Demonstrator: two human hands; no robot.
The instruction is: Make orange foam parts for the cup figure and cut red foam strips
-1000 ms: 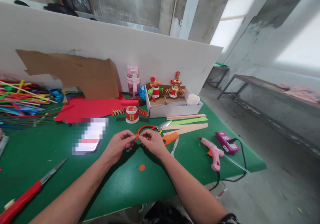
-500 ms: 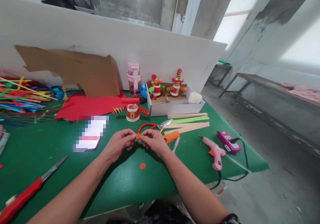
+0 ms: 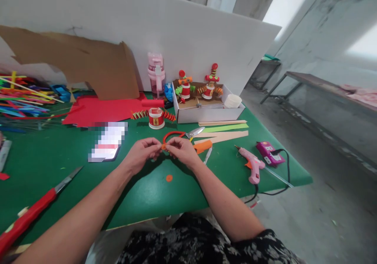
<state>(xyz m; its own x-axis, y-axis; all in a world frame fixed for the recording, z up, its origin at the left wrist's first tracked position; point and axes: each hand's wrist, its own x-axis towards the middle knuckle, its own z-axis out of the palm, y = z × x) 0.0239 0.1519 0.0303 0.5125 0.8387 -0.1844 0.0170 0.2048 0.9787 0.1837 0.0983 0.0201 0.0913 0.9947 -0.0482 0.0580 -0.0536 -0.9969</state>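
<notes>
Between my two hands, above the green table, is a small orange paper disc (image 3: pixel 163 147). My left hand (image 3: pixel 145 152) pinches its left side, and my right hand (image 3: pixel 182 151) pinches its right side; the fingertips cover much of it. A second orange disc (image 3: pixel 169 178) lies flat on the table just below them. Behind my right hand are red-handled scissors (image 3: pixel 176 133), partly hidden by the fingers. An orange paper piece (image 3: pixel 203 146) and a white pen (image 3: pixel 208 155) lie to its right. Beyond stands a red and white paper cup (image 3: pixel 156 118) with folded paper arms.
A pink glue gun (image 3: pixel 251 163) with its cord lies at the right beside a purple box (image 3: pixel 270 153). A red-handled knife (image 3: pixel 38 207) is at the left, near a phone (image 3: pixel 107 142). Farther back, a white box (image 3: pixel 210 115) holds two decorated cup figures.
My view has tipped downward, so the table sits higher in the picture. Both hands keep their pinch on the orange disc, with only slight finger movement.
</notes>
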